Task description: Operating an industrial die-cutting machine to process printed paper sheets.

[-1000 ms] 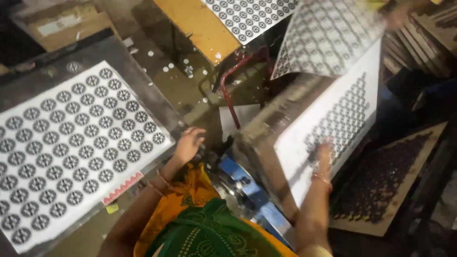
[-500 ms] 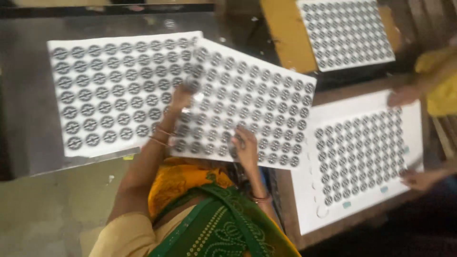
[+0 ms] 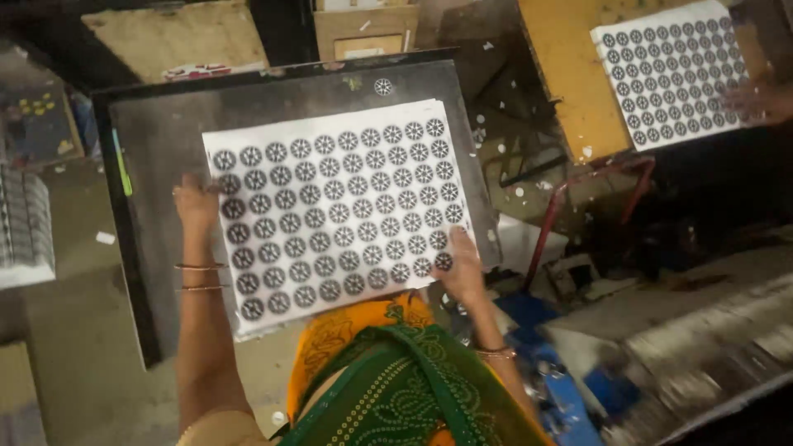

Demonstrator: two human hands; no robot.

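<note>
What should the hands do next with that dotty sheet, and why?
Probably nudge the printed sheet straight. It lies tilted on the dark board, with the left hand at one edge and the right hand on its near corner.
</note>
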